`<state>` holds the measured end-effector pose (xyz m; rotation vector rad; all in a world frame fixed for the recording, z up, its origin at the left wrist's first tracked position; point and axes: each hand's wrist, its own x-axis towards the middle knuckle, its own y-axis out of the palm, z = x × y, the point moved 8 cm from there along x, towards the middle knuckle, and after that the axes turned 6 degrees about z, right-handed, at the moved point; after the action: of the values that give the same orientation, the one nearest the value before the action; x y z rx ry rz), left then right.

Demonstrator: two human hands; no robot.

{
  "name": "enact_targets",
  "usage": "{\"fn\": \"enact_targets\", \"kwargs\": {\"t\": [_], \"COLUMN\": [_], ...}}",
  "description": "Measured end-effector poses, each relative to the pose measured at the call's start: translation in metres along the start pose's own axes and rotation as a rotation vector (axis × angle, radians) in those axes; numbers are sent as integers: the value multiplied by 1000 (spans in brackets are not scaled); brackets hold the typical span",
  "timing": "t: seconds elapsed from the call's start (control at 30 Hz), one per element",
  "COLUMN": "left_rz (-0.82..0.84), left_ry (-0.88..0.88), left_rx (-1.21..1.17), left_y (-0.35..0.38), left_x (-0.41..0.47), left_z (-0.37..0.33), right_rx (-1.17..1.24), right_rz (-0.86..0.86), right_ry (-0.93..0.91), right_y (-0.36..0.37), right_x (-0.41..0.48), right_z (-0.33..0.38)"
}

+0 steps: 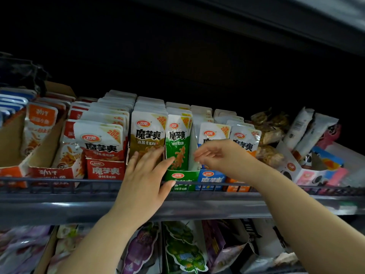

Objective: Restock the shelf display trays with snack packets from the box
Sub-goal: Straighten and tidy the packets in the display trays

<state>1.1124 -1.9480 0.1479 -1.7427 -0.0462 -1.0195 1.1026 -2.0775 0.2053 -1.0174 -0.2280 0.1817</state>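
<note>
Grey shelf rail [59, 204] is crossed by both forearms [296, 212]. Just beyond it the left hand [146, 175] is laid flat, fingers straight and spread, against the brown packets [148, 131] and the green packets [177, 141] standing in the green tray [181, 177]. The right hand [219, 155] is held at that tray's right side, fingers loosely bent and nothing grasped; further rows of packets [122, 99] are ranged behind.

1. Hands, lower centre — two: left hand [145, 175], right hand [217, 155].
2. Packet rows, mid-frame — five: red row [102, 139], brown row [148, 131], green row [177, 139], blue row [214, 133], orange row [245, 138].
3. Coloured tray fronts [105, 171] showing beneath them: four.
4. Shelf levels [59, 204]: two.
</note>
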Motion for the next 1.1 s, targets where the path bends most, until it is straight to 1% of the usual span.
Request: {"fn": "enact_targets", "kwargs": {"t": [0.13, 0.23, 0.3, 0.4, 0.5, 0.63, 0.83, 0.93, 1.1], "left_rz": [-53, 20, 47, 23, 45, 41, 20, 16, 28], "left_ry": [71, 172, 193, 153, 92, 96, 26, 34, 52], "left_rx": [-70, -84, -82, -51, -20, -49, -60, -96, -119], "left_y": [-10, 0, 9, 16, 21, 22, 22, 20, 20], "left_x": [-2, -5, -5, 2, 10, 12, 15, 16, 17], "left_z": [-27, -60, -70, -70, -68, -65, -63, -62, -58], "right_rx": [25, -34, -89, -154, -259, -392, -522, -516, -347], "right_rz": [-8, 29, 43, 76, 190, 370, 493, 514, 429], "right_ry": [82, 191, 216, 213, 218, 254, 305, 317, 331], "right_y": [-16, -20, -20, -15, -1, 16, 25, 29, 22], "right_x": [-4, -7, -7, 1, 14, 22, 23, 23, 24], "right_z": [-20, -37, -43, -40, -38, -46, -51, -51, -47]}}
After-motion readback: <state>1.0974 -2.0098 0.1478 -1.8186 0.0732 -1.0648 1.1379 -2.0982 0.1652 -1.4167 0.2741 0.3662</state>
